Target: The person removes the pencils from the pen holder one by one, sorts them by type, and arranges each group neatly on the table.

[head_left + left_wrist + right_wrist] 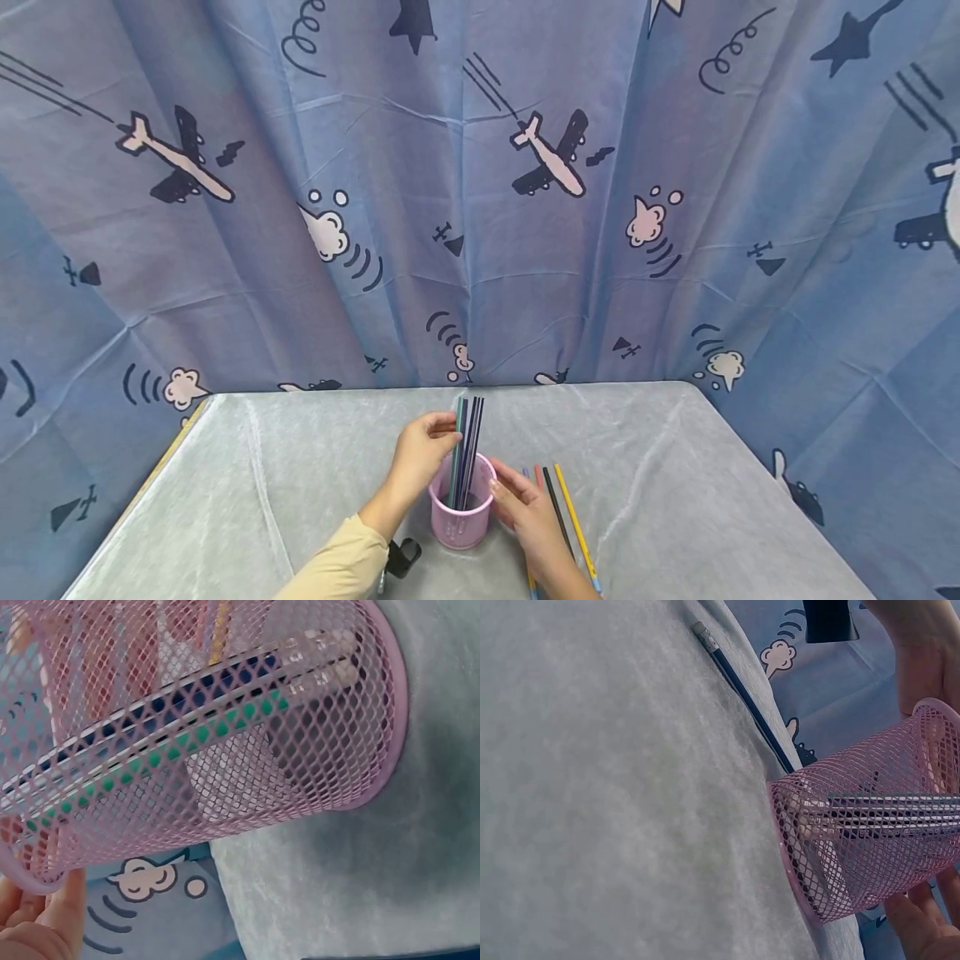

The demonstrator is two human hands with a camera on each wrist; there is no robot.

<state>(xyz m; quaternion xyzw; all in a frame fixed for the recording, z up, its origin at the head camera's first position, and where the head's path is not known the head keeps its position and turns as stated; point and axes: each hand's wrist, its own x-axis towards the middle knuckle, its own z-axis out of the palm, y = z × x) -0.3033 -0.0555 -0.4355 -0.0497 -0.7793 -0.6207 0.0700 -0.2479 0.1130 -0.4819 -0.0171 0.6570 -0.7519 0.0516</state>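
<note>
A pink mesh pencil cup stands upright on the table, with a green pencil and several dark blue pencils inside. My left hand pinches the green pencil near its top, thumb in front, above the rim. On the right side of the cup my right hand holds the wall, thumb by the rim. Through the mesh in the left wrist view, the green pencil has its eraser end down near the cup's base. Fingers of the right hand show beside the cup in the right wrist view.
Right of the cup lie a yellow pencil, a black pencil and a red pencil, partly behind the right arm. A dark blue pencil lies on the table. A black strap is at the left wrist. A patterned curtain hangs behind.
</note>
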